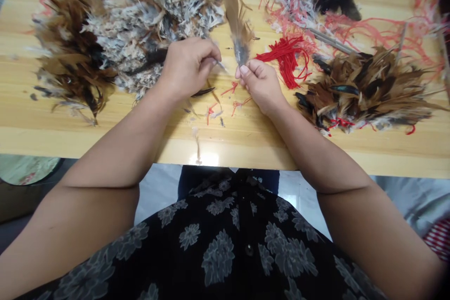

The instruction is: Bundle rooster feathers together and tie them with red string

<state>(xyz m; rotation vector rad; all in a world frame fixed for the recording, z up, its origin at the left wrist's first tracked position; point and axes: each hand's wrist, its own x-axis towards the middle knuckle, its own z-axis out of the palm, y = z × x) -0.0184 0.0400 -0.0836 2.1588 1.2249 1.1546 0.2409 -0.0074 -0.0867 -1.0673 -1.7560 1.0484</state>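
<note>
Between the thumb and fingers of my right hand is a small bunch of feathers. It is gripped by its grey, downy base, with a long brown feather pointing away from me. My left hand is closed in a pinch to the left of it. From its fingertips sticks out a thin grey piece that looks like a feather's quill end; the rest of it is hidden. Short knotted bits of red string lie on the table just below the hands.
A large heap of brown and grey-white feathers covers the left of the wooden table. To the right are a bundle of red string and a pile of tied feather bunches. Behind them lie pink and white plastic strips and thin sticks.
</note>
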